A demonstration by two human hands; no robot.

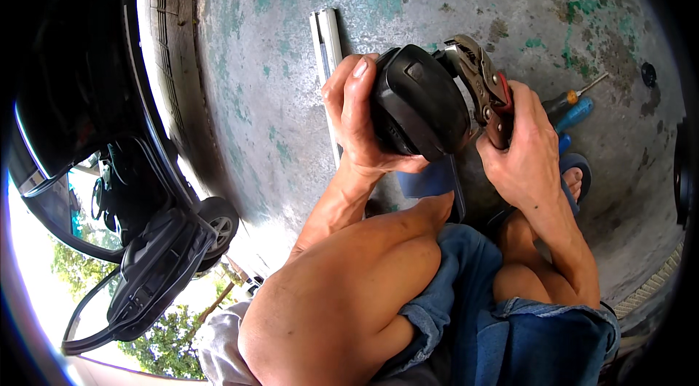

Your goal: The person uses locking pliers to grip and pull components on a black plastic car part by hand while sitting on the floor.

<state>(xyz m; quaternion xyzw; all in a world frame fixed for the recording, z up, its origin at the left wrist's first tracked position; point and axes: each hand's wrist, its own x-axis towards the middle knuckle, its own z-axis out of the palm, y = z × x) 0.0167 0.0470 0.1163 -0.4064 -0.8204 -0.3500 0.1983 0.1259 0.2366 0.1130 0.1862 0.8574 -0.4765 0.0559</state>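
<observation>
My left hand (354, 118) is wrapped round a black rounded plastic housing (424, 102), holding it above my raised bare leg. My right hand (518, 149) grips steel locking pliers (477, 76) with a red part on the handle. The pliers' jaws are at the upper right side of the housing, where they appear to clamp a part I cannot make out clearly. Just behind my left hand, a long silver metal rail (324, 36) lies on the floor.
The worn concrete floor (255, 58) has green paint patches. Screwdrivers with orange and blue handles (571, 109) lie right of my hands, near my sandalled foot (574, 183). A round black piece (648, 74) is farther right. A dark car (87, 73) with an open door stands at left.
</observation>
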